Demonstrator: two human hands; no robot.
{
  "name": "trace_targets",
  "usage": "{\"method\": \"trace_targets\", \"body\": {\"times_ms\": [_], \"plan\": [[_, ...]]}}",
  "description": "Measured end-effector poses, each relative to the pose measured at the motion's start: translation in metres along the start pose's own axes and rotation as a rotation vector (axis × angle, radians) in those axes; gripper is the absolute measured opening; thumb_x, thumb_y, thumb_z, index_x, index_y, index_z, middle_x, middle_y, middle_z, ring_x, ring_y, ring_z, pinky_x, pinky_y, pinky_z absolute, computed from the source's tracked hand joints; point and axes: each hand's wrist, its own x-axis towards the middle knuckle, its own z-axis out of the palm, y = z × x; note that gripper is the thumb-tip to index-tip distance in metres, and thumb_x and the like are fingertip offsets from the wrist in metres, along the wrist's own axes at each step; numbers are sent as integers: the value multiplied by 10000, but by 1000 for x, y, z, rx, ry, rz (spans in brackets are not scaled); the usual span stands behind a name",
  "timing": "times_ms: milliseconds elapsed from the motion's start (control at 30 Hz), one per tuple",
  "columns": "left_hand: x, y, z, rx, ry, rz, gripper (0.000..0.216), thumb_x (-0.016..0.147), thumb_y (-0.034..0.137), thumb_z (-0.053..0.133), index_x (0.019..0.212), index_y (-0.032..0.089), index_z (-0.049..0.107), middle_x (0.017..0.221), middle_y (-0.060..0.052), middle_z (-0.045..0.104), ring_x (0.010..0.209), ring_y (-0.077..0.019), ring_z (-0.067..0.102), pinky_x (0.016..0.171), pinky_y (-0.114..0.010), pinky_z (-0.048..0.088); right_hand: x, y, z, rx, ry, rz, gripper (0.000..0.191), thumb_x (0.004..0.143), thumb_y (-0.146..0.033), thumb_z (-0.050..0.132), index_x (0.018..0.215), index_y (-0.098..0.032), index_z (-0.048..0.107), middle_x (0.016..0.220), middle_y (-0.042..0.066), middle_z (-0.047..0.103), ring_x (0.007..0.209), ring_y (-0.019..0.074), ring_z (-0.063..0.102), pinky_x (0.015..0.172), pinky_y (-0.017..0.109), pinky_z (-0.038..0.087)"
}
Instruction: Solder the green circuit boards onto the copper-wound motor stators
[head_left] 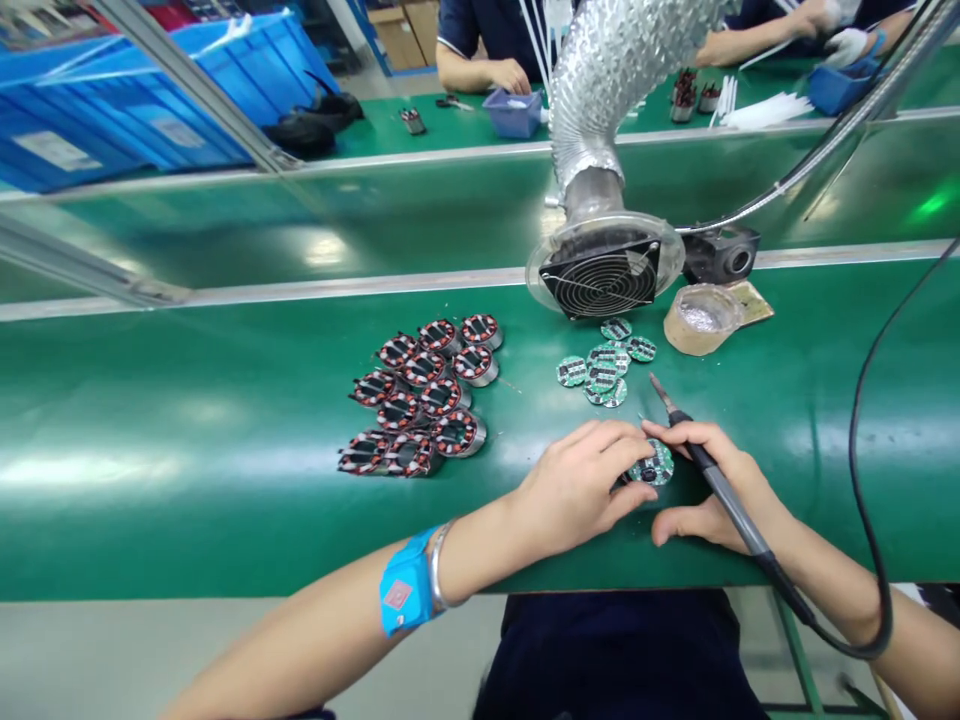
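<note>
My left hand (581, 485) is closed in a pinch on a small round green circuit board (654, 465) lying on the green bench. My right hand (716, 490) grips a black soldering iron (712, 475), its tip pointing up and away from the board, its cable running off to the right. A blue wrist strap (405, 592) sits on my left wrist. Beyond the hands lies a small heap of round green circuit boards (604, 365). To the left, a cluster of several wound metal coil parts (420, 395) rests on the bench.
A fume extractor fan (604, 272) on a silver flexible duct (615, 70) stands behind the boards. Beside it are a round tin (701, 318) and a black device (720, 255). Blue crates (150, 100) sit far left. Other people's hands (510, 75) work at the far bench.
</note>
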Motion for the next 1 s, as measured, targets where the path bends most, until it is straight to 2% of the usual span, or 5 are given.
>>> {"method": "trace_targets", "body": {"times_ms": [133, 267, 567, 833, 1000], "plan": [[2, 3, -1, 87, -43, -6, 343, 855, 264, 642, 1162, 122, 585, 1097, -118, 664, 1026, -242, 639, 908, -359, 549, 0, -4, 11, -48, 47, 60, 609, 699, -310, 807, 1178, -248, 435, 1193, 85, 662, 1029, 246, 685, 835, 344, 583], [3, 2, -3, 122, -74, 4, 324, 862, 255, 612, 1160, 129, 589, 1067, -109, 659, 978, -223, 650, 860, -341, 572, -1, -6, 17, -64, 76, 137, 533, 720, -238, 734, 1162, -265, 438, 1040, 31, 690, 889, 219, 720, 679, 285, 589], [5, 3, -14, 154, -150, 34, 425, 814, 238, 662, 1214, 133, 559, 1047, -88, 655, 901, -214, 667, 762, -324, 600, -5, 1, 20, 39, 37, 114, 530, 748, -247, 720, 1163, -283, 392, 1172, 38, 662, 1054, 198, 673, 843, 284, 574], [0, 1, -2, 211, -28, 35, 295, 861, 296, 617, 1116, 149, 602, 994, -73, 684, 878, -193, 675, 746, -287, 589, -5, -1, 24, 4, 83, 17, 499, 782, -224, 674, 1198, -259, 402, 1158, 49, 671, 992, 185, 695, 836, 271, 583], [-5, -8, 8, 223, 90, 114, 303, 897, 362, 596, 1121, 158, 602, 1030, -85, 709, 902, -191, 676, 777, -294, 572, -9, -2, 28, -82, 75, -57, 550, 879, -227, 594, 1362, -198, 330, 1313, 140, 586, 1185, 215, 602, 980, 331, 531]]}}
